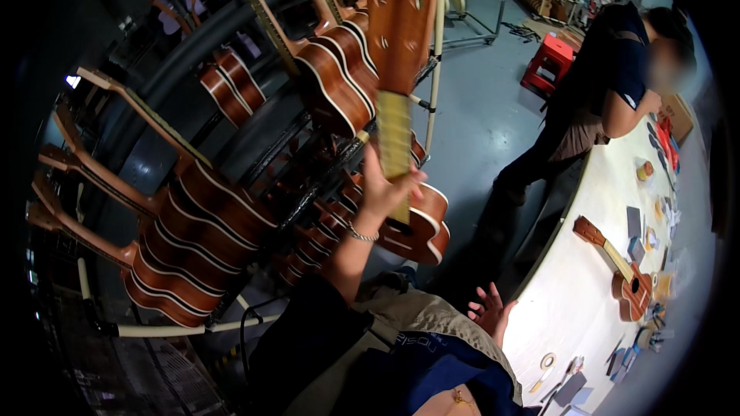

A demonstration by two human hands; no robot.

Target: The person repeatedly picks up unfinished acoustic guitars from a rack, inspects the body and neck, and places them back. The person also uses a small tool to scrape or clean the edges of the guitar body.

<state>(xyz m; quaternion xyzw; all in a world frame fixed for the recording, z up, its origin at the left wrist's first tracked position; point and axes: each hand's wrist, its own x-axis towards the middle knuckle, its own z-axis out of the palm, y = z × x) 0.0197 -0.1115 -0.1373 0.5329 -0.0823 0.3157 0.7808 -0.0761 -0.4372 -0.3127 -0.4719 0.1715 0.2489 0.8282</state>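
Observation:
A brown wooden ukulele [394,127] stands upright in front of me, its headstock up and its body low. My left hand [381,192] is wrapped round the lower part of its neck, just above the body. Pale yellowish covering lies along the fretboard, and the headstock has holes with no tuners visible. Slightly blurred, the neck hides part of the rack behind. Beside the table's near edge, my right hand [490,313] has its fingers spread and holds nothing.
Several similar ukuleles [200,239] hang close together on a padded rack [173,329] to my left. On the right, a white table [563,285] bears another ukulele [630,293], a tape roll [547,360] and sanding pads. A co-worker [597,85] leans over its far end, near a red stool [549,64].

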